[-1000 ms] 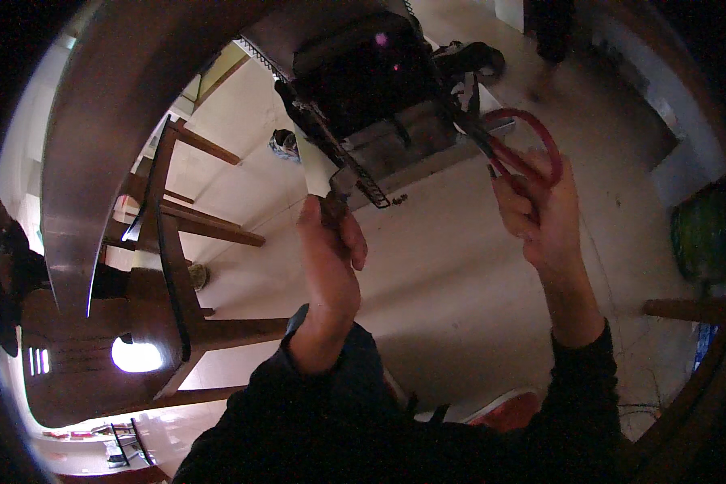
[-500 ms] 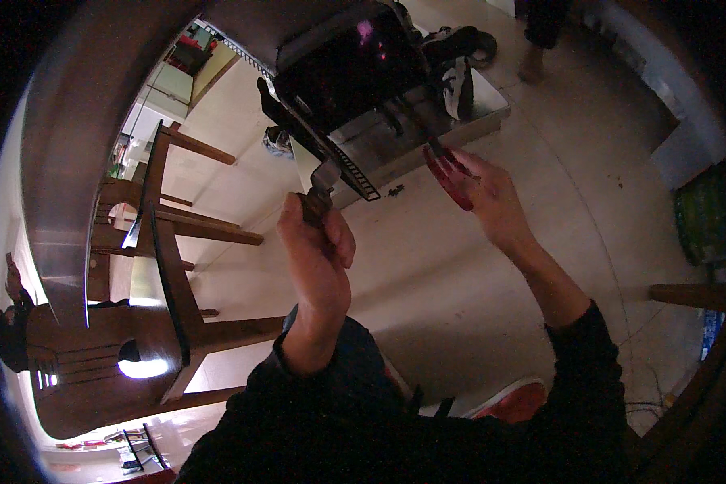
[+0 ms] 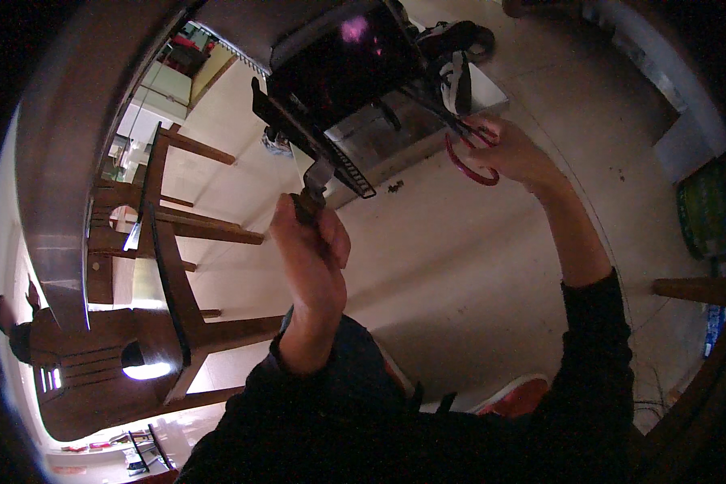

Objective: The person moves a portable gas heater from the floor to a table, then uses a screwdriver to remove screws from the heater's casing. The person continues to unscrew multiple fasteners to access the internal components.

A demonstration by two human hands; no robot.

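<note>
My left hand (image 3: 310,258) is closed around the dark brownish handle of a metal tool (image 3: 319,176), whose small shiny end reaches a narrow black grille strip (image 3: 348,171). My right hand (image 3: 512,157) grips red-handled scissors (image 3: 472,173); their dark blades point up-left toward a black bar on the right side of a dark, glossy boxy unit (image 3: 339,73). I cannot tell whether they touch it. Below that unit is a metal ledge (image 3: 488,93) with a black-and-white shoe (image 3: 458,85) on it.
Another dark shoe (image 3: 448,36) lies behind. Wooden chairs (image 3: 238,331) stand on the left beside a long metal edge (image 3: 60,258). A green container (image 3: 698,210) and a wooden leg (image 3: 690,286) are at right. A person's foot (image 3: 516,8) shows at the top.
My left hand has shifted left with its tool. My right hand has turned and moved up with the scissors. The person at top right has moved toward the frame's edge.
</note>
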